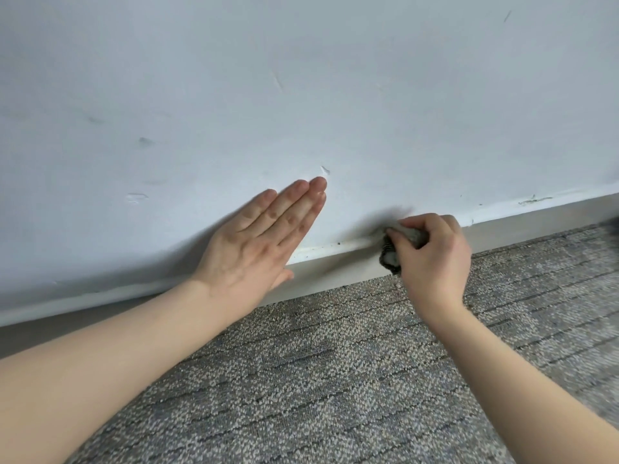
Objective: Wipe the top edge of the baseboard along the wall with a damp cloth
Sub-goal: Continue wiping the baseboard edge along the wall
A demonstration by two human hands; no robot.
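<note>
Two bare forearms reach in from the bottom of the head view toward the foot of a pale wall (pixel 301 88), above a grey flecked carpet (pixel 335 370). A white baseboard (pixel 335 267) runs across the frame from lower left to upper right.

The right hand (pixel 435 262) is curled tightly around a bunched cloth (pixel 390 258), grey with a darker edge. It presses the cloth onto the top edge of the baseboard, right of centre, where the board meets the wall. The wad bulges out from the thumb side of the fist and hangs a little over the board's face. It is blurred, so whether it is damp cannot be told.

The left hand (pixel 258 239) lies flat against the wall a little to the left of the cloth. Its fingers are straight, pressed together and pointing up and to the right, and it holds nothing. The heel of its palm crosses the baseboard's top edge.

Between the two hands, a short stretch of the ledge carries dark specks (pixel 338 244). Beyond the right hand, greenish smudges (pixel 532 199) mark the wall just above the board. The paint is scuffed in places, with one small chip (pixel 325 169) just above the left fingertips.
</note>
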